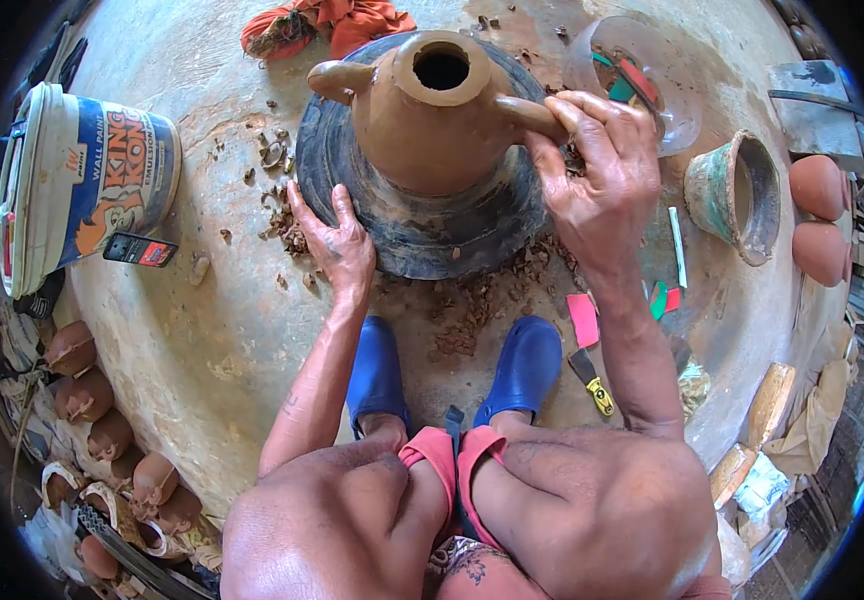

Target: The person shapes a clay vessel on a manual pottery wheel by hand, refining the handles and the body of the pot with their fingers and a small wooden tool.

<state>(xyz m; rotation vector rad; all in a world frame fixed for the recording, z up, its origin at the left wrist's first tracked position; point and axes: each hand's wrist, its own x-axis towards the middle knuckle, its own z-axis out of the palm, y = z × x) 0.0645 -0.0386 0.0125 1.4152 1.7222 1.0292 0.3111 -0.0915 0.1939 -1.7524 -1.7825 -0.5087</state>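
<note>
Pot (430, 140), interior (441, 69) indistinct in shadow.

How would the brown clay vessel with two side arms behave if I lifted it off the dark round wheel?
The brown clay vessel may dent: it looks darker, perhaps damper, than the reddish clay pots at right. Its right tubular arm, held by the right hand, could bend or snap, since it juts out. Its rounded body might roll if laid down.

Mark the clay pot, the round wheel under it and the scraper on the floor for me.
Clay pot (428, 150): head view, on the near side of its rounded body.
Round wheel (418, 243): head view, on its dark near side.
Scraper (595, 386): head view, on its yellow-and-black handle.
</note>
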